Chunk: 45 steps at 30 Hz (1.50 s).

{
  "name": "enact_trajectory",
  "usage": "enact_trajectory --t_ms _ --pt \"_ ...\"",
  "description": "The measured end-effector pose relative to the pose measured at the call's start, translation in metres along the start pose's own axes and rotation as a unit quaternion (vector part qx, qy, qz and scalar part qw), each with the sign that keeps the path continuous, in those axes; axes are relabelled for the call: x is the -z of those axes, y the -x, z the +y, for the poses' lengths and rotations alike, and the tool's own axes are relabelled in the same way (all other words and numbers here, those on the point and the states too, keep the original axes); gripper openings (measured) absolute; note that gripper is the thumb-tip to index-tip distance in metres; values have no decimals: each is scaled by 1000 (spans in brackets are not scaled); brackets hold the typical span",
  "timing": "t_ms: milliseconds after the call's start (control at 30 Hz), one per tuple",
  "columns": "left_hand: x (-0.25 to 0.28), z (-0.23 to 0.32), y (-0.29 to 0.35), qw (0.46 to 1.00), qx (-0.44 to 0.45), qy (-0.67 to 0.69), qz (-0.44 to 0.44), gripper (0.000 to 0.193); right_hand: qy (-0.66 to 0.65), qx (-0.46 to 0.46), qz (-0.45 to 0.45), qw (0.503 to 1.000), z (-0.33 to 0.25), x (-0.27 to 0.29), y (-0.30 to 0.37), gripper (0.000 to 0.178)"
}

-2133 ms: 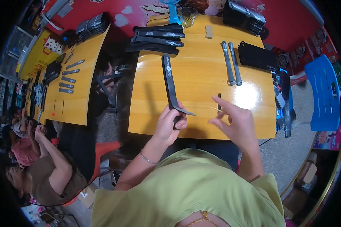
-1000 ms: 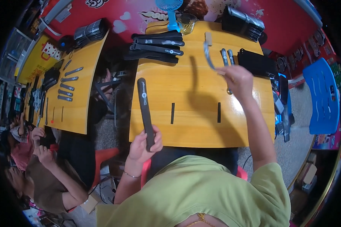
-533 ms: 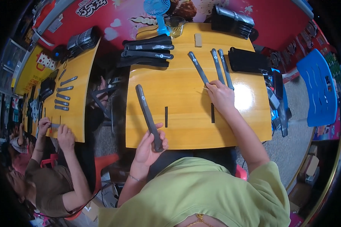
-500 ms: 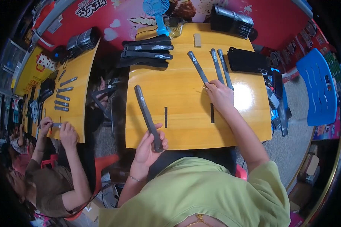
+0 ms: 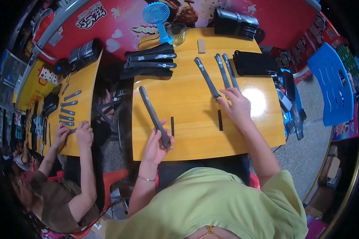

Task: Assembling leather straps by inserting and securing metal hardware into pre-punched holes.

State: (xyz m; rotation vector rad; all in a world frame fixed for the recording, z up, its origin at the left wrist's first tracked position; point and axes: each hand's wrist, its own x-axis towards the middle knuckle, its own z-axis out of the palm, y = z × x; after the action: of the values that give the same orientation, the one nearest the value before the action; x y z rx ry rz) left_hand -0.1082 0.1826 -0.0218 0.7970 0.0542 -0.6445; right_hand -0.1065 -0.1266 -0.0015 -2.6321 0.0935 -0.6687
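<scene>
While the left hand (image 5: 157, 145) holds a grey strap (image 5: 150, 109), the right hand (image 5: 222, 95) now loosens, leaving a third strap (image 5: 205, 75) laid out.

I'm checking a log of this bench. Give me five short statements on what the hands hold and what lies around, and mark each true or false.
1. The left hand holds a dark strap. True.
2. The right hand is lifting the cup. False: it is by the near end of the leftmost of three loose straps; the cup stands at the far side.
3. Two short black strips lie on the table. True.
4. The fan is red. False: it is blue.
5. The tan block lies to the right of the cup. True.
</scene>
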Motion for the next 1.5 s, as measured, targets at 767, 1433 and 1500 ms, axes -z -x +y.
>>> enact_trajectory --t_ms 767,1433,1500 --pt "23 -13 -18 994 23 96 -49 47 -2 -63 81 995 51 31 72 10" --pt "22 -13 -15 989 16 123 -85 44 -8 -11 73 997 52 29 78 14" --pt "23 -12 -14 991 20 113 -67 43 -3 -11 66 998 48 30 77 15"
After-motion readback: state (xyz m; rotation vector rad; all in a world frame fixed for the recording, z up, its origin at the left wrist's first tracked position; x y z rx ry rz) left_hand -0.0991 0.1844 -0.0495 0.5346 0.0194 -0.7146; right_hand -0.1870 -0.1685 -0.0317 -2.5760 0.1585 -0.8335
